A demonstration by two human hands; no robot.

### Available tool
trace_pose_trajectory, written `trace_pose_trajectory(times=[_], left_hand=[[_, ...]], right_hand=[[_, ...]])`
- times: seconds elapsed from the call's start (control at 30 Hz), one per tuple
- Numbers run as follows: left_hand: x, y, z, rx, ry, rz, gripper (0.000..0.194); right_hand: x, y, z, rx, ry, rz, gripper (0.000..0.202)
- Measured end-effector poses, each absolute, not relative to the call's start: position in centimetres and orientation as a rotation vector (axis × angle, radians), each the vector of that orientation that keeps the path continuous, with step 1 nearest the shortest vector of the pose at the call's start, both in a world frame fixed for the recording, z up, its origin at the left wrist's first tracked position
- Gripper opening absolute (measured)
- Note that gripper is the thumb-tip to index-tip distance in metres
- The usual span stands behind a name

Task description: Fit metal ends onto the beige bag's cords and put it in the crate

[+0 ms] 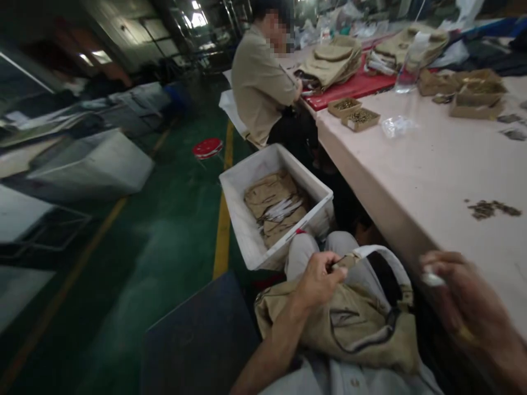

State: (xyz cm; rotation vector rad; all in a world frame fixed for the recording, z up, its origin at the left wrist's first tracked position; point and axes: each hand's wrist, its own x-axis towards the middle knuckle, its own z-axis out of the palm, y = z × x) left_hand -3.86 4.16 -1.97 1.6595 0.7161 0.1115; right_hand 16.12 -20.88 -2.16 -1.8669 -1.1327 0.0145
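The garment (354,323), khaki with a pale lining, lies bunched on the person's lap at 6 o'clock in the view, partly under the table (411,181) edge. The left hand (319,280) is closed in a pinch on a fold of it near the top, where a small dark item, perhaps a button or snap, sits at the fingertips; it is too small to tell. The right hand (465,299), at 4 o'clock and blurred, is curled around a small white object (432,280), apart from the cloth.

By the look of it, the step in hand is fitting or checking a small part on the garment. The next move would call for bringing the right hand across to the pinched spot while the left keeps the fold taut.

A white bin (247,219) of folded khaki pieces stands on the floor at 11 o'clock from the lap. Loose metal bits (492,208) lie on the table at 2 o'clock, and trays (354,112) of similar parts farther off at 12. A co-worker (263,82) sits beyond the bin, beside stacked garments (335,60). The table edge crowds the lap from the right.
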Motion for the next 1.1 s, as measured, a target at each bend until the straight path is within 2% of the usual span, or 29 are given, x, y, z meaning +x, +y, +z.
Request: trace_pose_trajectory(times=[0.1, 0.23, 0.57, 0.8, 0.97, 1.1], left_hand=[[-3.4, 2.5, -2.3, 1.732, 0.778, 0.147, 0.013], [-3.6, 1.5, -1.9, 1.793, 0.727, 0.189, 0.013], [-4.0, 3.1, -0.2, 1.655, 0.447, -0.094, 0.01], [-3.4, 1.8, -1.1, 1.792, 0.582, -0.078, 0.014], [-3.2, 1.1, -1.2, 1.887, 0.602, -0.03, 0.007], [-3.0, 0.8, -1.1, 1.97, 0.609, -0.016, 0.009]], right_hand=[[11.3, -14.8, -1.8, -1.647, -1.385, 0.157, 0.019], [10.4, -11.5, -3.8, -1.579, -1.491, 0.161, 0.024], [9.7, -12.1, -5.4, -1.509, -1.389, 0.374, 0.012], [10.0, -12.8, -5.7, -1.507, -1.43, 0.3, 0.015], [10.2, -13.3, -6.3, -1.542, -1.42, 0.301, 0.017], [10.3, -13.3, -6.6, -1.556, -1.393, 0.308, 0.014]])
